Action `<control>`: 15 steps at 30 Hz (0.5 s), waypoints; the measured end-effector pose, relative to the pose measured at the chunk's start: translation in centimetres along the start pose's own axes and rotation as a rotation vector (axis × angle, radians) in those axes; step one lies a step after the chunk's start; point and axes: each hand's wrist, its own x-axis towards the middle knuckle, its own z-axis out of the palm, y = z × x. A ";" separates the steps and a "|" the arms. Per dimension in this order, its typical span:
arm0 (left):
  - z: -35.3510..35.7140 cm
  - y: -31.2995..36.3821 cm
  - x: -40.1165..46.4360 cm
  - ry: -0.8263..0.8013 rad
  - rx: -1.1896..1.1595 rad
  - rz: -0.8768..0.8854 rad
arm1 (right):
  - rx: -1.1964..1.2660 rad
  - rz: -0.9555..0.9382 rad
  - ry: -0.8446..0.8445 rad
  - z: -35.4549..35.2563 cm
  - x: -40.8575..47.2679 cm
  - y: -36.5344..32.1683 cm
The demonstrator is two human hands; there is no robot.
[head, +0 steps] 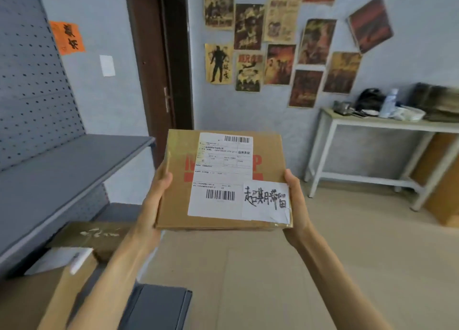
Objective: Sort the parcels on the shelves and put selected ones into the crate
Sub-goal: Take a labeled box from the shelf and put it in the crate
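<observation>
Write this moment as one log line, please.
parcel: flat cardboard, handwritten note | left hand: grips left edge | right hand: grips right edge | shelf: beside

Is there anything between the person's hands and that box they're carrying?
Nothing visible. The left hand grips the parcel's left edge and the right hand its right edge, both touching the cardboard directly. No crate can be identified in this view, so that path can't be judged.

Brown parcel [173, 205] with white barcoded label [218, 175], red print; grey dot-perforated shelf [62, 165].
</observation>
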 end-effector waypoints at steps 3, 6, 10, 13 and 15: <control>6.3 -3.1 -0.3 -0.178 -0.039 -0.074 | -0.024 -0.027 0.197 -5.7 -5.9 -2.1; 13.9 -5.6 -2.1 -0.347 -0.034 -0.146 | -0.074 -0.093 0.390 -11.4 -12.3 -4.1; 24.5 -9.4 -5.3 -0.575 -0.046 -0.268 | -0.088 -0.167 0.649 -18.2 -21.9 -7.0; 32.8 -12.1 -9.2 -0.779 -0.058 -0.316 | -0.085 -0.218 0.820 -22.9 -30.1 -8.7; 38.1 -13.5 -12.8 -0.897 -0.069 -0.330 | -0.096 -0.262 0.932 -25.3 -35.7 -9.9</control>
